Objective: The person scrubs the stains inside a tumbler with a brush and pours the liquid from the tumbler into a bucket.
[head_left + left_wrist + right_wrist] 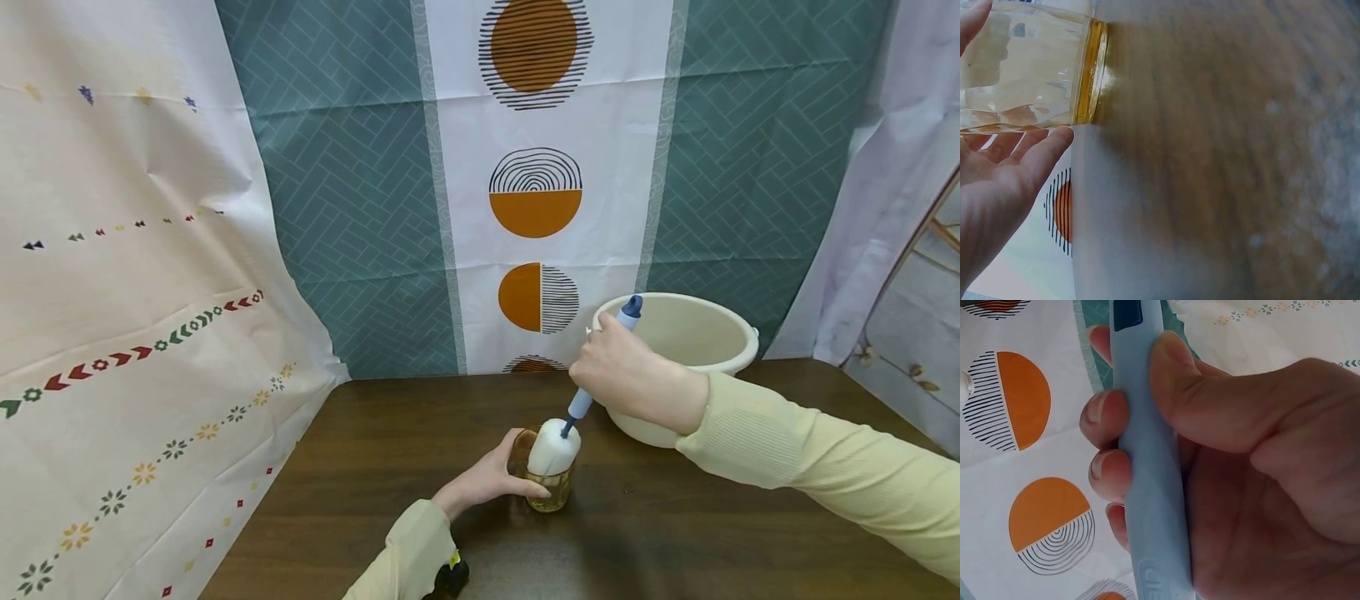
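Before patterned curtain (337,208), brown tabletop (337,483), glass (553,493)

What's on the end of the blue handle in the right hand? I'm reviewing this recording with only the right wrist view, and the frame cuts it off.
Observer: The head view shows a white sponge there.
Operator: Where is the sponge sitting?
Observer: Its lower part is inside an amber glass, with the top sticking out.
Operator: Is anything steadying the glass?
Observer: Yes, the left hand grips it from the side.
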The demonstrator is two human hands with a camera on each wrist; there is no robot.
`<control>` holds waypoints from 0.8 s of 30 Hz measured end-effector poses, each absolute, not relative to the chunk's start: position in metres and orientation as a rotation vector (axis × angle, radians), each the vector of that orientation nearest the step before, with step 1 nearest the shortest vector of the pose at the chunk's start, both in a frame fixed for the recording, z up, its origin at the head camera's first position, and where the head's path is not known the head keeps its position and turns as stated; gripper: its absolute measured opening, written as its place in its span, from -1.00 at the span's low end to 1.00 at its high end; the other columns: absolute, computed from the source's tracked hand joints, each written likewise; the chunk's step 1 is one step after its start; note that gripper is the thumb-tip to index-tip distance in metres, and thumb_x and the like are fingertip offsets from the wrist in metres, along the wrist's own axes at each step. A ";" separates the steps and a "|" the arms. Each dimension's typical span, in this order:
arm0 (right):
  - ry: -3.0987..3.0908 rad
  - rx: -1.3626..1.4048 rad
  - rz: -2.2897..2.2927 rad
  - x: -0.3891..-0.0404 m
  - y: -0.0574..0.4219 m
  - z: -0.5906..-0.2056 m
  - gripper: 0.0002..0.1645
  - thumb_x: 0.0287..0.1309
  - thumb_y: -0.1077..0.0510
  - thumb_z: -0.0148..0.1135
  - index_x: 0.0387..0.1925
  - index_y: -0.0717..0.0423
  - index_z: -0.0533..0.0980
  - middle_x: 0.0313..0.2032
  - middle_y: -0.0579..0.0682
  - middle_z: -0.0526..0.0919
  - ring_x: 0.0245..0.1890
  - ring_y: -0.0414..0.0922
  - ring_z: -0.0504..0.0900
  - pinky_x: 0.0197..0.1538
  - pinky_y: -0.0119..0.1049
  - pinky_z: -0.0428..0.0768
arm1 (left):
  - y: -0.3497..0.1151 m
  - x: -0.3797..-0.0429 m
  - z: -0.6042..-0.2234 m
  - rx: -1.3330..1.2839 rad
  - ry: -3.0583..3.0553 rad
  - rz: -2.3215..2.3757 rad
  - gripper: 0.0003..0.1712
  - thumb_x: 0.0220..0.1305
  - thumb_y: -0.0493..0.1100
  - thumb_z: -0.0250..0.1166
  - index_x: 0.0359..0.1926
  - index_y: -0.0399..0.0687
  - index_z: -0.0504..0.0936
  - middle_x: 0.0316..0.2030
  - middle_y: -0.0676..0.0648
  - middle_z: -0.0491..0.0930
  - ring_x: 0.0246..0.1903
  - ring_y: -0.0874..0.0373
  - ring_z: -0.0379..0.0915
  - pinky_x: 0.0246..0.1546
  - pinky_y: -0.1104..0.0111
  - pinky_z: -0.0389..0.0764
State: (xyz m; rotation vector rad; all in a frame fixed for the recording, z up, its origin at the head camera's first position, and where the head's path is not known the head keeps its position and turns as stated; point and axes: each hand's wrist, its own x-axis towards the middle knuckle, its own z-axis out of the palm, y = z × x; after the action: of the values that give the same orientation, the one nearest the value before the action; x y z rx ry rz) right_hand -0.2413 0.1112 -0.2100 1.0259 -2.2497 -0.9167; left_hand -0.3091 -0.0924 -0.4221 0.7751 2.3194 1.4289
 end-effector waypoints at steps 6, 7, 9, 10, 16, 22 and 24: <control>-2.222 1.062 -0.903 -0.242 0.112 -0.211 -0.83 -0.19 0.20 0.38 -0.70 -0.02 0.53 -0.71 -0.07 0.49 -0.62 -0.10 0.45 -0.41 -0.25 0.28 | -0.092 -0.308 -0.422 0.746 2.336 1.411 -0.11 -0.08 0.07 0.42 0.22 0.12 0.11 0.03 0.06 0.28 0.04 0.13 0.20 -0.06 0.11 0.29; -2.221 1.064 -0.908 -0.242 0.112 -0.211 -0.83 -0.19 0.20 0.39 -0.69 -0.01 0.54 -0.71 -0.06 0.50 -0.62 -0.10 0.45 -0.41 -0.25 0.28 | -0.092 -0.308 -0.422 0.749 2.336 1.413 -0.11 -0.08 0.06 0.42 0.22 0.12 0.11 0.02 0.06 0.28 0.04 0.13 0.21 -0.07 0.11 0.29; -2.220 1.066 -0.922 -0.242 0.112 -0.210 -0.86 -0.18 0.17 0.40 -0.67 -0.01 0.56 -0.69 -0.06 0.51 -0.61 -0.10 0.46 -0.41 -0.25 0.29 | -0.092 -0.308 -0.422 0.755 2.332 1.420 -0.11 -0.07 0.05 0.42 0.23 0.10 0.11 0.02 0.05 0.29 0.03 0.13 0.21 -0.08 0.12 0.30; -2.222 1.066 -0.931 -0.243 0.111 -0.210 -0.87 -0.18 0.16 0.40 -0.65 -0.01 0.57 -0.68 -0.05 0.52 -0.60 -0.10 0.47 -0.40 -0.25 0.29 | -0.092 -0.308 -0.422 0.757 2.330 1.423 -0.10 -0.07 0.05 0.42 0.23 0.10 0.10 0.02 0.05 0.29 0.03 0.13 0.22 -0.08 0.12 0.30; -2.213 1.060 -0.951 -0.244 0.111 -0.210 -0.88 -0.15 0.14 0.40 -0.64 0.00 0.58 -0.67 -0.04 0.53 -0.60 -0.10 0.45 -0.39 -0.25 0.28 | -0.092 -0.308 -0.421 0.756 2.330 1.422 -0.06 -0.07 0.05 0.42 0.26 0.08 0.08 0.02 0.04 0.29 0.02 0.11 0.23 -0.06 0.09 0.27; -2.167 1.054 -0.927 -0.246 0.111 -0.212 -0.84 -0.14 0.17 0.38 -0.68 0.00 0.55 -0.69 -0.04 0.51 -0.62 -0.10 0.42 -0.39 -0.25 0.25 | -0.092 -0.308 -0.421 0.777 2.309 1.442 -0.08 -0.07 0.02 0.42 0.25 0.07 0.08 0.00 0.05 0.32 0.00 0.13 0.25 -0.03 0.09 0.24; -2.166 1.048 -0.928 -0.247 0.111 -0.212 -0.84 -0.14 0.17 0.38 -0.68 0.00 0.55 -0.68 -0.03 0.51 -0.62 -0.10 0.42 -0.39 -0.24 0.25 | -0.092 -0.309 -0.421 0.785 2.307 1.447 -0.08 -0.07 0.02 0.42 0.25 0.08 0.08 0.00 0.06 0.32 0.00 0.13 0.25 -0.03 0.08 0.23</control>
State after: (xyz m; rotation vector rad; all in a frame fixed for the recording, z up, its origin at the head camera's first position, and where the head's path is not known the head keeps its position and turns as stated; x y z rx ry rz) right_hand -0.2471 0.1106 -0.2120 1.0482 -2.1657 -0.9282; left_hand -0.3088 -0.0920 -0.4211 0.7848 2.3069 1.4469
